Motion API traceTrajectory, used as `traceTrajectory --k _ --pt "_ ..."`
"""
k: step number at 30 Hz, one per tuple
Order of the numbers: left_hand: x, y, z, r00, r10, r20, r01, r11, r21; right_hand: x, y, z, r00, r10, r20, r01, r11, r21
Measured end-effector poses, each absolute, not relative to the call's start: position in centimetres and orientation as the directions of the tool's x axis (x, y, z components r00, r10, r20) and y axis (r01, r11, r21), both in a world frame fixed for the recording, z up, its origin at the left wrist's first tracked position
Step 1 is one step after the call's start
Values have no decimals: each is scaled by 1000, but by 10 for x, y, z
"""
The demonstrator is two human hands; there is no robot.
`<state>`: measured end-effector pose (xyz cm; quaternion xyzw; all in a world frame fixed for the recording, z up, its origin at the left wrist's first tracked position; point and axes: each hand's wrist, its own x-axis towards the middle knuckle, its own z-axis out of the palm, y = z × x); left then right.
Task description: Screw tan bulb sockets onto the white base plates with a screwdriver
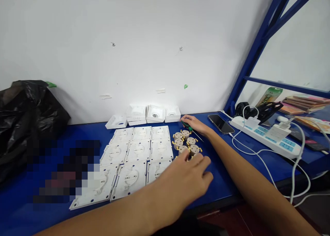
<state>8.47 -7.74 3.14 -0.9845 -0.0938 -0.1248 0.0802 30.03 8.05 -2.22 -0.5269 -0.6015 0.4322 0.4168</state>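
Observation:
My right hand (194,124) is closed around a screwdriver (187,126) with a green handle, its thin shaft pointing down to the right. Just in front of it lies a cluster of round beige parts (178,143) with yellow metal tabs. Over the near side of that cluster is my left hand (187,177), palm down, fingers bent and somewhat apart. It hides some of the round parts, and whether its fingertips touch one cannot be seen. To the left, white square plates (138,150) with round raised fittings lie in rows, partly covered by my left forearm.
White square housings (155,113) are stacked against the wall. A phone (221,124), a white power strip (265,136) and loose white cables (268,160) lie to the right, beside a blue frame (251,57). At the left stands a black plastic bag (31,115).

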Motion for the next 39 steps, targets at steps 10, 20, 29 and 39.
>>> traceTrajectory --k 10,20,29,39 --pt "2 -14 55 808 586 -58 400 -473 785 301 77 -22 -91 995 45 281 69 -957" --pt "-11 -15 39 818 561 -127 415 -424 805 303 72 -18 -58 998 -14 312 4 -950" --pt "-18 -15 37 864 491 -111 388 -511 767 302 69 -16 -58 998 -23 321 -3 -947" --pt "-4 -30 29 884 458 -95 369 -558 743 301 69 -14 -59 998 -21 320 -1 -947"
